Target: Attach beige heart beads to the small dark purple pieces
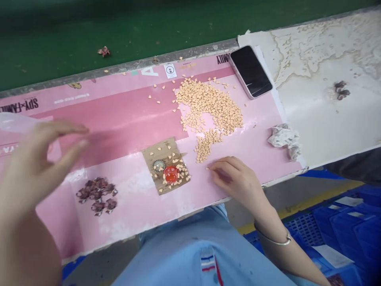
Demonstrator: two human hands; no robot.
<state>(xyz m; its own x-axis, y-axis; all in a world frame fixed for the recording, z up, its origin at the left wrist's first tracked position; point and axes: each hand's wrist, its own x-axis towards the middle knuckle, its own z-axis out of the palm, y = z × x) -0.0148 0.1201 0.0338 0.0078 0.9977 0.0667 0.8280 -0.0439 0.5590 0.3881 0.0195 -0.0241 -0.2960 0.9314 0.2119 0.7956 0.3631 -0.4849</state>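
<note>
My left hand (35,167) is raised at the left edge of the frame, blurred, with my thumb and fingers held apart in an open pinch. It has hold of nothing I can see. My right hand (235,178) sits just below the center of the frame, its curled fingers (217,169) resting low over a pink work board (133,210). I cannot tell whether they are pinching anything. A lone tiny peach-colored heart-shaped piece (206,168) lies just beside my fingertips. A thin silver bangle (274,240) circles my right wrist.

Above my right hand, a large heap of these heart-shaped pieces (208,107) spreads across the middle of the board, with strays scattered to its left. To the left of my right hand lies a square of brown cardboard (154,159), holding a metal bottle cap (158,165), a red round lid (170,174) and more hearts. Dried dark-red flowers (97,194) sit at lower left. A black smartphone (250,71) lies at the top of the board, and crumpled white tissue (285,140) lies at its right edge. A green belt (89,28) runs along the top of the frame, and blue plastic crates (342,234) fill the lower right corner.
</note>
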